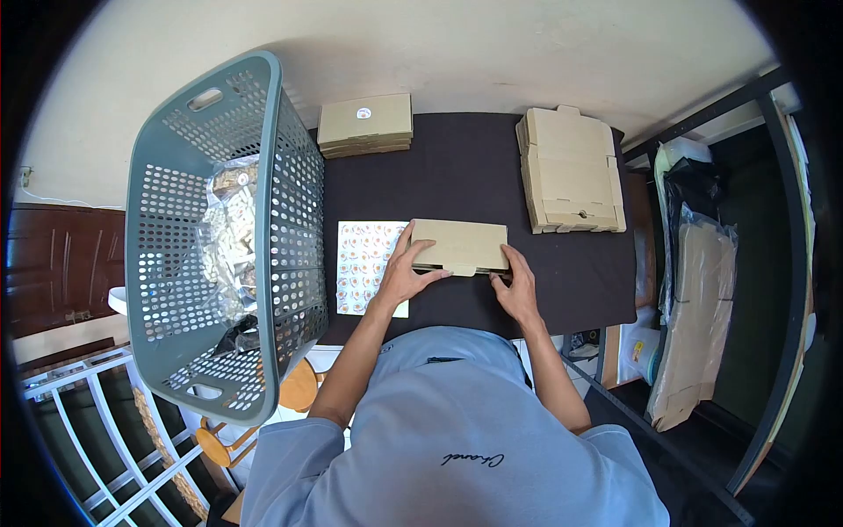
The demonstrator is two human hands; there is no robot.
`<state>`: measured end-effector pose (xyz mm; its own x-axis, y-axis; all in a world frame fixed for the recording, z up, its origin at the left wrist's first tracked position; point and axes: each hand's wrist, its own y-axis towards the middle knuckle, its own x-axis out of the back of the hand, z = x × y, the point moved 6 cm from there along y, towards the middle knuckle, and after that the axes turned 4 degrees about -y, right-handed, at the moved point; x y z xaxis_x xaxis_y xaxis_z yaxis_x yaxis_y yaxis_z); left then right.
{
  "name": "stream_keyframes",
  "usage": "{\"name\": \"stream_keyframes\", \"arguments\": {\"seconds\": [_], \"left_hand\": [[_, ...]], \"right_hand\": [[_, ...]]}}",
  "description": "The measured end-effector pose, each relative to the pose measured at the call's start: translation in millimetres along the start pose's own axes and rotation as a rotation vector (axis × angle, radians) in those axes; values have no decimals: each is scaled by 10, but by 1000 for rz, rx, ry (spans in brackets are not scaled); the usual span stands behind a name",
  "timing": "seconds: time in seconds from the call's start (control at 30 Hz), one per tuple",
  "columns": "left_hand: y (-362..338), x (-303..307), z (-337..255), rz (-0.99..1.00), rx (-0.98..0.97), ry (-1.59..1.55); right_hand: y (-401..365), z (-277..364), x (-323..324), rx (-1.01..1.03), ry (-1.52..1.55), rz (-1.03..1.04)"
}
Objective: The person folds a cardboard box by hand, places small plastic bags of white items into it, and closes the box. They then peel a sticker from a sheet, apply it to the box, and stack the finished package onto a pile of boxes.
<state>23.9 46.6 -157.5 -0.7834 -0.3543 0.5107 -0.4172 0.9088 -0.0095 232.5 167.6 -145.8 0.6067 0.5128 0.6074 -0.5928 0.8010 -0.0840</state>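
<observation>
A big grey basket [299,220] is seen on the left, tipped a little, with a shiny bag [230,237] inside it. Beside it a dark bench [465,167] is seen. At the far right of the bench a pile of flat boxes [571,167] is kept. At the far left a smaller pile of shut boxes [365,125] is kept.

In the middle of the bench, near the front edge, a small box [459,244] is held down. It lies just past the hands, away from the body. Its long side runs from left to right, across the person. Its left end is laid over the edge of a sticker sheet [364,259].

The box is touched by both hands, one at each end, so neither hand is nearer. The left hand [402,277] is spread open. Its thumb is set along the left end of the box and its fingers are laid along the front side. The right hand [518,290] is placed at the front right corner with its fingers kept close together. Whether the front flap is pinched there or only pushed cannot be told.
</observation>
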Motion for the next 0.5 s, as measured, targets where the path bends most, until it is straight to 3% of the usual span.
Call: {"name": "stream_keyframes", "arguments": {"seconds": [0.5], "left_hand": [[-20, -62, -40, -66, -26, 122]], "right_hand": [[-37, 240, -193, 87, -150, -74]]}}
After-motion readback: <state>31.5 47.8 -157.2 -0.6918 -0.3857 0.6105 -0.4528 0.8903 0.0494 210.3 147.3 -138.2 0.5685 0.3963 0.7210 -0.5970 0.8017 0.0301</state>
